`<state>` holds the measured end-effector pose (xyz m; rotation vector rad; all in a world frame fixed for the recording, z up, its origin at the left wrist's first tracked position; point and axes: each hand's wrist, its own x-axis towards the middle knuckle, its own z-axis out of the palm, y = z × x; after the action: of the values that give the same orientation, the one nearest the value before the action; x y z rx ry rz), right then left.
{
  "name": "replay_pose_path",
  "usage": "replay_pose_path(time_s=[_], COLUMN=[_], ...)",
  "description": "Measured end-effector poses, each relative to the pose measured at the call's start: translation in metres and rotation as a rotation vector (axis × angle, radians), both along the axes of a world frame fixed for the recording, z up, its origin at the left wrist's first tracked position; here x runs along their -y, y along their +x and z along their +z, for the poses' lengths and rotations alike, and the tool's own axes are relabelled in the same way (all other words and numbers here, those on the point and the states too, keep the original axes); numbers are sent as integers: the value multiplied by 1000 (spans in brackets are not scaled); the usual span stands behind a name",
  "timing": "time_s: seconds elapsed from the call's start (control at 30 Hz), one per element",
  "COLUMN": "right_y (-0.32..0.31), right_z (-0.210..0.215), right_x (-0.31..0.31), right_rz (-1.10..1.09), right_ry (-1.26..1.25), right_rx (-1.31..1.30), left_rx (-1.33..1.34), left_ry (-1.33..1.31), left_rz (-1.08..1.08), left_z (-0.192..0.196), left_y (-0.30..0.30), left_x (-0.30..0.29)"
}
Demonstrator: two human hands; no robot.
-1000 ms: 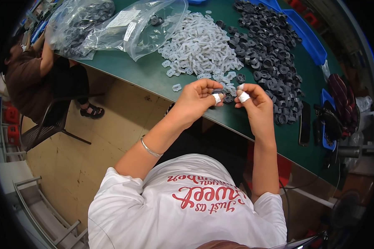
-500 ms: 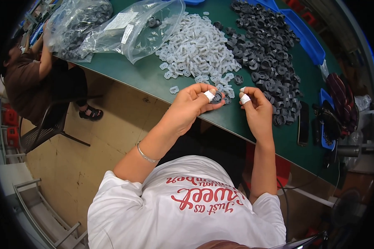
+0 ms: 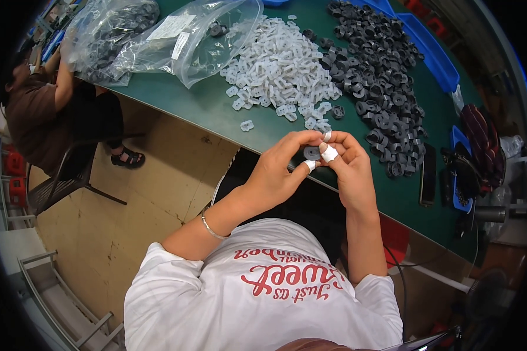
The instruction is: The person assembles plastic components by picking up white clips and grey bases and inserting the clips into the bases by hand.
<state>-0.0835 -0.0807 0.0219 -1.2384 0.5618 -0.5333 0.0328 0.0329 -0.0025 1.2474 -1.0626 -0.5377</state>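
Observation:
A small dark grey round plastic part (image 3: 311,153) is held between both hands at the near table edge. My left hand (image 3: 280,167) is closed on it, its taped thumb below and its index finger above. My right hand (image 3: 352,167) is closed on the part's right side, with white tape on its thumb and one finger. Just beyond the fingers lies a heap of pale translucent plastic pieces (image 3: 284,64). To its right spreads a pile of dark grey ring-shaped parts (image 3: 380,88), one loose dark part (image 3: 338,111) lying between the heaps.
Clear plastic bags (image 3: 187,44) with dark parts lie on the green table (image 3: 175,96) at the far left. A blue tray (image 3: 433,55) borders the dark pile. A phone (image 3: 427,175) and a striped cloth (image 3: 482,140) are at right. A person (image 3: 35,111) sits at the left.
My right hand has moved left to meet my left hand and now grips the round part too. The part has turned and come slightly nearer to me.

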Motion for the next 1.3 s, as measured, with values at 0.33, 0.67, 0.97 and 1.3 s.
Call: replay_pose_path(time_s=[0.33, 0.67, 0.97, 1.3], right_y=[0, 2, -16, -10], right_z=[-6, 27, -2, -21], right_x=[-1, 11, 41, 36], right_rz=[0, -173, -390, -274], right_ry=[114, -457, -308, -487], right_rx=[64, 113, -16, -214], left_rx=[299, 772, 762, 740], left_ry=[-40, -162, 31, 118], left_rz=[126, 339, 121, 92], left_z=[-1, 57, 34, 3], left_y=[0, 100, 69, 28], left_x=[-1, 20, 43, 70])
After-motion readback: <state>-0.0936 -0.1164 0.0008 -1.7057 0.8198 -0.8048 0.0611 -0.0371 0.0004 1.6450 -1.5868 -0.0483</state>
